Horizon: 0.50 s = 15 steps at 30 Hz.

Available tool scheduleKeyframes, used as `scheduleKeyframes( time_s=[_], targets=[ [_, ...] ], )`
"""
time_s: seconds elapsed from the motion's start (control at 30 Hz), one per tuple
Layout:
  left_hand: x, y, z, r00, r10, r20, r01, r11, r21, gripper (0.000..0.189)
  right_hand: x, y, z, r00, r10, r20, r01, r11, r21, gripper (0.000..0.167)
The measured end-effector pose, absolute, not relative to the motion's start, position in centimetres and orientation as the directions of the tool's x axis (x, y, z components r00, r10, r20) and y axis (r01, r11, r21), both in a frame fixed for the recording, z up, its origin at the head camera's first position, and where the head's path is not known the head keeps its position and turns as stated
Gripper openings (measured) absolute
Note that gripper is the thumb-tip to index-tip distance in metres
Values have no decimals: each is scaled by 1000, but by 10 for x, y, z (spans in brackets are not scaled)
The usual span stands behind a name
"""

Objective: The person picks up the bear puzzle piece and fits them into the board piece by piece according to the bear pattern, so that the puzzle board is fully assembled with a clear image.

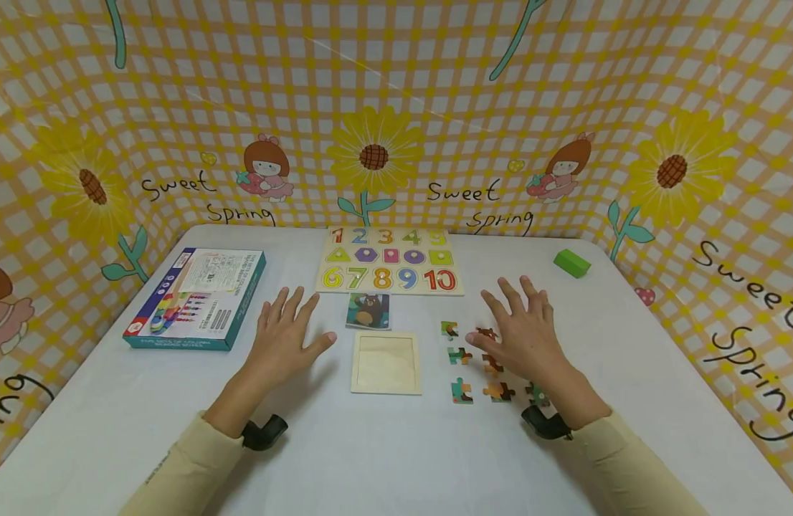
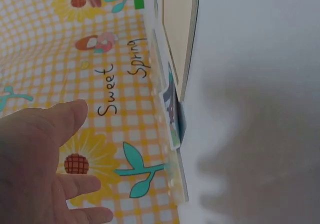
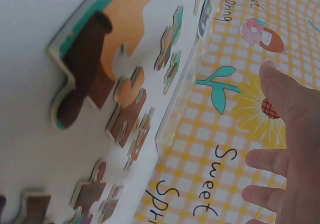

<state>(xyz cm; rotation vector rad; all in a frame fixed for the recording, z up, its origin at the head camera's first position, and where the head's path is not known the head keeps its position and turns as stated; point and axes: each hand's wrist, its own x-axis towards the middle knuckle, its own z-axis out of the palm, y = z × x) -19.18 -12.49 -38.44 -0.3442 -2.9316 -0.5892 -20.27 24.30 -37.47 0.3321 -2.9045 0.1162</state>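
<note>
My left hand [image 1: 283,344] hovers with fingers spread, to the left of a square wooden tray [image 1: 386,363] and holding nothing. The right hand [image 1: 525,333], also spread and holding nothing, hangs over several jigsaw pieces [image 1: 462,391] in brown, orange and green, partly hiding some of them. In the right wrist view the pieces [image 3: 90,194] lie flat and apart from one another. Just behind the tray lies a square card [image 1: 368,311] with a bear picture. The left wrist view catches the tray's edge [image 2: 192,39] beside the left hand [image 2: 30,154].
At the back stands a number and shape board [image 1: 390,261] lying flat. A teal-edged box [image 1: 196,297] sits at the left, and a green block [image 1: 572,263] at the far right. Checked cloth [image 1: 371,79] walls off the back and both sides of the white table [image 1: 345,459].
</note>
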Motion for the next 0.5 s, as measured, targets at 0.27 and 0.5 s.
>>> scheduleKeyframes(
  time_s=[0.27,0.5],
  targets=[
    [-189,-115,-391,-950,250,185,307,852,425,73,-204,237,-379,-933,-268,241,-298,949,-100,77],
    [-189,-104,-397,-948,272,167,319,816,483,71,-210,230,-383,-931,-303,205,-341,922,-184,68]
  ],
)
